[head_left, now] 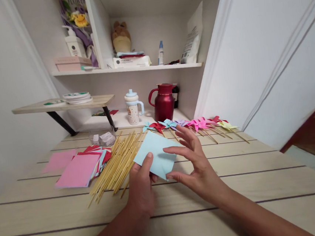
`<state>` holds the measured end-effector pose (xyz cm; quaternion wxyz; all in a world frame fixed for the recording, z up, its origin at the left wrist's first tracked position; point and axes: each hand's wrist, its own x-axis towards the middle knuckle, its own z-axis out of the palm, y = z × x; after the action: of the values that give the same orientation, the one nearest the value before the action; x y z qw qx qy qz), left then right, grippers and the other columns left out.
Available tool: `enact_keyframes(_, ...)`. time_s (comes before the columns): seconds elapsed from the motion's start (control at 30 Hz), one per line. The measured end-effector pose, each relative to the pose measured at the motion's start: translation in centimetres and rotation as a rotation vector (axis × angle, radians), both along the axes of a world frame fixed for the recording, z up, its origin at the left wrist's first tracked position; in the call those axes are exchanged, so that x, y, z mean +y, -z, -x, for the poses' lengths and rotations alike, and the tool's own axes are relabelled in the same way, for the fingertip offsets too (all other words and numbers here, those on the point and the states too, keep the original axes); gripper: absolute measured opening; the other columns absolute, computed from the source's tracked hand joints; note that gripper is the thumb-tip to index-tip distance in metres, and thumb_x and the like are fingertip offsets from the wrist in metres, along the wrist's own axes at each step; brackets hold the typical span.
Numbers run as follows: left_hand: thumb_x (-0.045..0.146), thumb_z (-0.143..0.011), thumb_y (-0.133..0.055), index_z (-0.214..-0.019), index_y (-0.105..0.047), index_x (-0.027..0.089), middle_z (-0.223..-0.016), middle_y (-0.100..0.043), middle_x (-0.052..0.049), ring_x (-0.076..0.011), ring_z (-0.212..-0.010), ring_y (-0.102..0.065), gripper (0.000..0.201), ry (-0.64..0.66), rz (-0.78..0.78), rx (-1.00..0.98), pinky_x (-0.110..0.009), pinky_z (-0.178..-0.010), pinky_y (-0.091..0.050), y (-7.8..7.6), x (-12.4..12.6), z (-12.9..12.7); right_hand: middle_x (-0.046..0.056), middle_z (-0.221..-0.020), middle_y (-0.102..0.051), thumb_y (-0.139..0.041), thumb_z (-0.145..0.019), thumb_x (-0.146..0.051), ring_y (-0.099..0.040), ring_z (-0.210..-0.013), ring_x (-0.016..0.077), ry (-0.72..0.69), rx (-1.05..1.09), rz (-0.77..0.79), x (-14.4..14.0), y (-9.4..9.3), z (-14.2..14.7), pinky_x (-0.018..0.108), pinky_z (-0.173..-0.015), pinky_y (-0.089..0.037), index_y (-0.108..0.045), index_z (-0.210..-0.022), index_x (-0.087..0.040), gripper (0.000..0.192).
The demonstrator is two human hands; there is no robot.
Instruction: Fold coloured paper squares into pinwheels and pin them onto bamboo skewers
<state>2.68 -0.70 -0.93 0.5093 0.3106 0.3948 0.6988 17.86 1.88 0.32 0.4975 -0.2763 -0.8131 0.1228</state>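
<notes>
1. Right now everything is playing out on a pale wooden table [236,184] with dark seams running across it, sitting between white walls, with a white shelf [130,69] and a small raised stand [100,100] facing the person at the back.
2. Up front, the light blue paper square [154,151] is hovering just above the table, tilted, flat and uncreased as far as one can tell, its near corner pointing down between the hands.
3. The left hand [140,188] is pinching the sheet, thumb pressing on top near its lower left edge.
4. The right hand [193,162] is spreading open, fingertips touching the sheet's right edge and near corner, not closing round it.
5. Just left of the sheet, bamboo sticks [117,162] are lying in a loose heap, and beside them a stack of pink paper [77,171] is resting with red and blue sheets peeking out beneath.
6. Behind the hands, a row of paper pinwheels [191,124] is lining the table's far edge.
7. Further back, a red jug [164,102] and a lidded cup [132,107] are standing closed, contents hidden; a small clear box [102,139] is holding something white.
</notes>
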Motion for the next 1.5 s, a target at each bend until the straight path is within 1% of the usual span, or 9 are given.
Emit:
enact_keyframes(0.17, 0.037, -0.078, -0.069, -0.073, -0.055, 0.017, -0.056, -0.046, 0.006, -0.0066, -0.048, -0.034, 0.024, 0.039, -0.013, 0.011, -0.019, -0.043, -0.031, 0.0, 0.0, 0.1, 0.0, -0.159, -0.014, -0.075, -0.079, -0.027, -0.017, -0.146, 0.0346, 0.038, -0.102, -0.112, -0.1, -0.4, -0.3, 0.057, -0.117, -0.021, -0.066, -0.114, -0.032, 0.037)
enact_keyframes(0.33, 0.037, -0.076, -0.072, -0.078, -0.059, 0.017, -0.059, -0.049, 0.006, -0.0065, -0.049, -0.038, 0.024, 0.074, -0.008, -0.013, -0.019, -0.043, -0.033, -0.1, -0.1, -0.1, 0.003, -0.157, -0.02, -0.071, -0.079, -0.018, -0.022, -0.144, 0.0345, -0.004, -0.161, -0.09, 0.2, 0.0, -0.1, 0.058, -0.114, -0.027, -0.067, -0.114, -0.032, 0.038)
enact_keyframes(0.5, 0.036, -0.074, -0.074, -0.089, -0.065, 0.017, -0.073, -0.062, 0.001, -0.0099, -0.059, -0.05, 0.026, 0.107, -0.01, -0.022, -0.02, -0.049, -0.038, 0.0, -0.2, -0.1, 0.003, -0.153, -0.028, -0.071, -0.08, -0.019, -0.031, -0.14, 0.0344, -0.039, -0.116, -0.068, 0.3, 0.2, -0.1, 0.058, -0.112, -0.032, -0.072, -0.101, -0.03, 0.024)
enact_keyframes(0.77, 0.037, -0.079, -0.07, -0.085, -0.069, 0.017, -0.073, -0.065, 0.0, -0.0113, -0.06, -0.053, 0.021, 0.122, -0.014, 0.041, -0.022, -0.052, -0.041, -0.1, -0.3, 0.0, 0.003, -0.147, -0.037, -0.069, -0.082, -0.023, -0.039, -0.134, 0.0333, -0.038, -0.07, -0.123, 0.1, -0.2, -0.2, 0.057, -0.107, -0.038, -0.075, -0.088, -0.03, 0.011)
enact_keyframes(0.9, 0.036, -0.077, -0.072, -0.088, -0.072, 0.015, -0.08, -0.069, -0.004, -0.0165, -0.072, -0.061, 0.024, 0.152, -0.022, 0.062, -0.027, -0.065, -0.049, -0.5, -0.5, -0.4, 0.005, -0.141, -0.044, -0.069, -0.084, -0.026, -0.041, -0.132, 0.0331, -0.03, -0.059, -0.084, 0.1, 0.0, 0.0, 0.057, -0.105, -0.039, -0.075, -0.08, -0.029, 0.007)
enact_keyframes(1.1, 0.035, -0.078, -0.071, -0.089, -0.072, 0.018, -0.092, -0.073, -0.004, -0.0188, -0.086, -0.064, 0.02, 0.131, -0.062, 0.041, -0.031, -0.086, -0.049, 0.3, -0.1, -0.5, 0.006, -0.133, -0.051, -0.069, -0.084, -0.027, -0.043, -0.128, 0.0319, 0.032, -0.015, -0.086, 0.3, 0.1, 0.0, 0.057, -0.104, -0.038, -0.074, -0.078, -0.027, 0.008)
enact_keyframes(1.3, 0.036, -0.081, -0.067, -0.098, -0.072, 0.019, -0.102, -0.072, -0.007, -0.0215, -0.094, -0.063, 0.025, 0.183, -0.097, 0.062, -0.032, -0.084, -0.048, 0.6, 0.1, -0.3, 0.006, -0.131, -0.054, -0.068, -0.085, -0.026, -0.045, -0.126, 0.0312, 0.078, 0.017, -0.099, 0.6, 0.1, -0.2, 0.055, -0.102, -0.038, -0.071, -0.079, -0.026, 0.007)
enact_keyframes(1.4, 0.036, -0.082, -0.067, -0.103, -0.07, 0.019, -0.106, -0.071, -0.008, -0.0215, -0.095, -0.062, 0.028, 0.212, -0.103, -0.007, -0.031, -0.083, -0.048, 0.5, 0.1, -0.5, 0.006, -0.13, -0.054, -0.068, -0.085, -0.025, -0.045, -0.126, 0.0309, 0.076, 0.002, -0.111, 0.6, 0.0, -0.2, 0.054, -0.102, -0.039, -0.071, -0.079, -0.027, 0.007)
enact_keyframes(1.5, 0.034, -0.081, -0.068, -0.096, -0.071, 0.02, -0.099, -0.071, -0.006, -0.019, -0.088, -0.061, 0.021, 0.244, -0.092, -0.107, -0.03, -0.076, -0.049, 0.5, 0.1, -0.7, 0.004, -0.13, -0.054, -0.068, -0.085, -0.024, -0.044, -0.127, 0.0309, 0.062, -0.035, -0.132, 0.5, -0.1, -0.2, 0.055, -0.103, -0.037, -0.072, -0.079, -0.028, 0.008)
